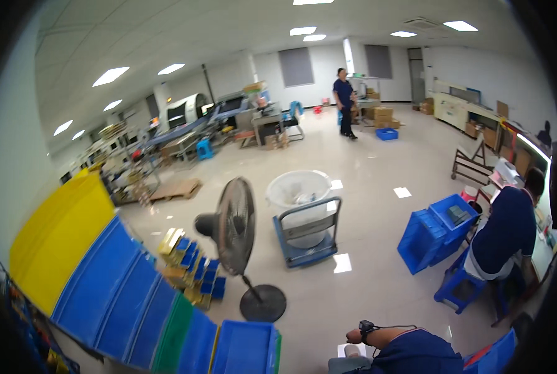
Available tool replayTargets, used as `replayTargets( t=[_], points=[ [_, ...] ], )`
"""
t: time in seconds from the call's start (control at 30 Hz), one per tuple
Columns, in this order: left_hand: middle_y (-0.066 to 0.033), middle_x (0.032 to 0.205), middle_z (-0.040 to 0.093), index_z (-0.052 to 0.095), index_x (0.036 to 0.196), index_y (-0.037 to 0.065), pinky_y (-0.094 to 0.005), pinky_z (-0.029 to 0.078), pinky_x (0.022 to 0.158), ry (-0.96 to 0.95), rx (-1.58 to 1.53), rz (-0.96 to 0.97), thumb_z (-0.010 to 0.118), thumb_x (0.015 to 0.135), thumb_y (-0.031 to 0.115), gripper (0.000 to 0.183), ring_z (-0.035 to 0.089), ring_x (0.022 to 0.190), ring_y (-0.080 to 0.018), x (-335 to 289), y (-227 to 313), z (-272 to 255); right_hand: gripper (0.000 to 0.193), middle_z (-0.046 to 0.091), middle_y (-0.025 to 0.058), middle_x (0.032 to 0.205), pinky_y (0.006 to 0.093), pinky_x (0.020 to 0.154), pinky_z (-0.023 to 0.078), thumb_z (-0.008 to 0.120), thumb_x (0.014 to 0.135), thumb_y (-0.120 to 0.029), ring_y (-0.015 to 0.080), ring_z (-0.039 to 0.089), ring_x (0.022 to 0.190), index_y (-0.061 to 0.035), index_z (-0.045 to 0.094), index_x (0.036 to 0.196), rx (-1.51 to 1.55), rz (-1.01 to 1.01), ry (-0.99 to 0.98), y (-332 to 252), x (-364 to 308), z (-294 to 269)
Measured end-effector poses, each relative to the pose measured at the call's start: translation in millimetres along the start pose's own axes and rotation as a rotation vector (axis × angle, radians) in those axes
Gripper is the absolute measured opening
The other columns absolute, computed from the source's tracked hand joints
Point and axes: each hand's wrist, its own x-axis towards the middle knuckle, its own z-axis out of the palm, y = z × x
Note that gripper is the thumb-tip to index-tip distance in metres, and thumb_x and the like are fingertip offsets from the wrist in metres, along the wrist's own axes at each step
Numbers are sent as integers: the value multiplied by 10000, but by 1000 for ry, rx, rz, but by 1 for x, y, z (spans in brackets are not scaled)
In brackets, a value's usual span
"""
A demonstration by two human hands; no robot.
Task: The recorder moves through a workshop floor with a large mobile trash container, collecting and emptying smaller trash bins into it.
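One arm of mine, in a dark blue sleeve, comes in at the lower edge right of centre and bends toward the left. It appears to be my right arm, with a small black device on a strap round the wrist (367, 328). My right hand (354, 336) is small in view and its fingers cannot be made out. Just below it is a grey rounded shape (351, 351) I cannot identify, over a bright patch on the floor. No object shows plainly in the hand. My left hand is out of view.
Stacked blue, green and yellow bins (104, 274) line the left. A floor fan (235, 227) and a trolley (306, 234) with a white tub (298, 189) stand mid-floor. Blue crates (423, 240) stand beside a seated person (506, 227); another person (344, 103) stands farther back.
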Motion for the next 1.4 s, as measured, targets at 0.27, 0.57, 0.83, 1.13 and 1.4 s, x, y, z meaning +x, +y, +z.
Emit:
replayTargets(
  t=[0.27,0.57,0.83,1.13,1.4],
  points=[
    [-137,913,565,517,1003,42,-390,428,677,-70,616,538,452,811,295,325,538,820,-276,8,226,181,335,590,190,822,415,707,441,509,718,-321,332,567,779,-12,592,819,154,334,51,190,-35,-83],
    [-63,748,557,475,870,40,-281,451,555,-527,158,623,504,798,166,148,573,675,-175,-21,505,455,302,591,157,771,408,677,436,498,769,-325,323,559,754,-35,566,821,431,263,559,215,10,-290],
    [-153,950,498,439,942,14,-377,351,827,54,160,1335,601,652,79,338,459,929,-297,-35,686,577,517,436,131,1133,369,816,398,617,673,-172,268,472,994,-63,391,1125,128,82,804,231,122,-409],
    [-120,1112,438,386,1117,55,-480,188,970,603,510,1370,652,619,137,570,312,1141,-279,-52,877,611,471,351,127,1223,470,946,235,395,770,-64,261,306,1169,-110,325,1233,-189,-26,780,266,264,-494],
    [-96,739,598,596,853,116,-417,418,708,-115,1337,1050,532,684,533,455,577,722,-271,7,946,640,95,554,64,761,423,770,331,449,746,-116,236,529,807,-104,499,827,-135,-52,628,330,314,-535]
  ],
)
